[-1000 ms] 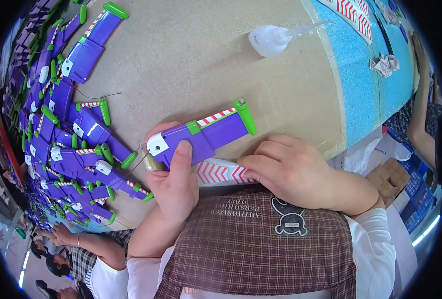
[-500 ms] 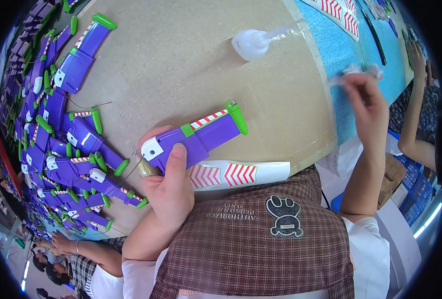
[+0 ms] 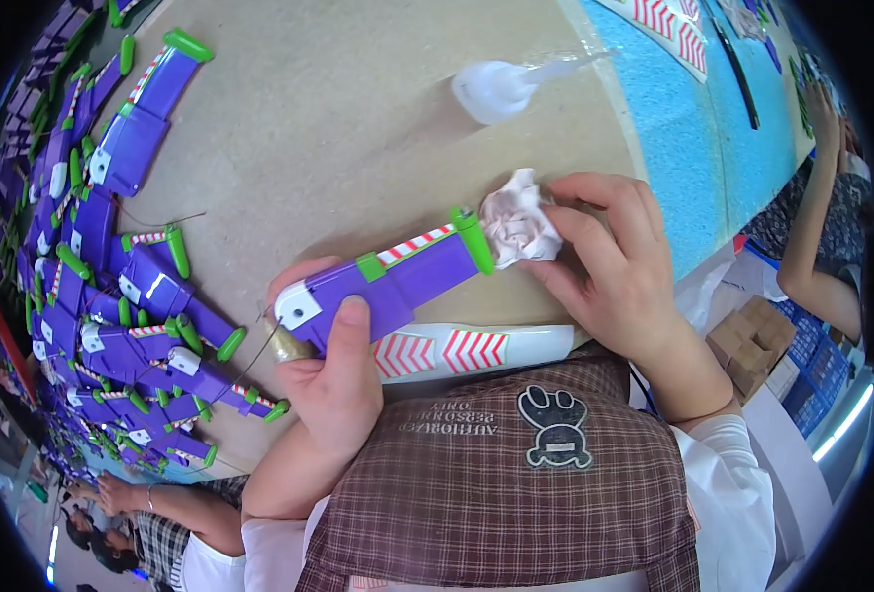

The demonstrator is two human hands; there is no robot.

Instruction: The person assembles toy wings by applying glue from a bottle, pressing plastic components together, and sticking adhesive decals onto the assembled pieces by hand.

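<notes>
My left hand [image 3: 333, 380] is closed around the white end of a purple toy wing [image 3: 358, 299], thumb on top. The wing has a green tip, a green band and a red-and-white striped strip. A thin wire trails from the white end. In my right hand [image 3: 610, 252] a crumpled white cloth or tissue [image 3: 519, 222] is pinched between thumb and fingers, right beside the wing's green tip; whether it touches the tip is hard to tell. Under the wing lies a white sticker sheet [image 3: 541, 342] with red chevrons.
Many similar purple wings [image 3: 151, 281] with wires are heaped along the left side. A white squeeze bottle [image 3: 491, 92] with a narrow nozzle lies at the back. More striped sticker sheets [image 3: 659, 35] and a black stick [image 3: 736, 74] rest on the blue surface. Co-workers' arms [image 3: 810, 222] show at both sides.
My right hand has come left and nearer from the blue surface, bringing the crumpled white cloth or tissue up to the wing's green tip. My left hand keeps its hold on the wing.
</notes>
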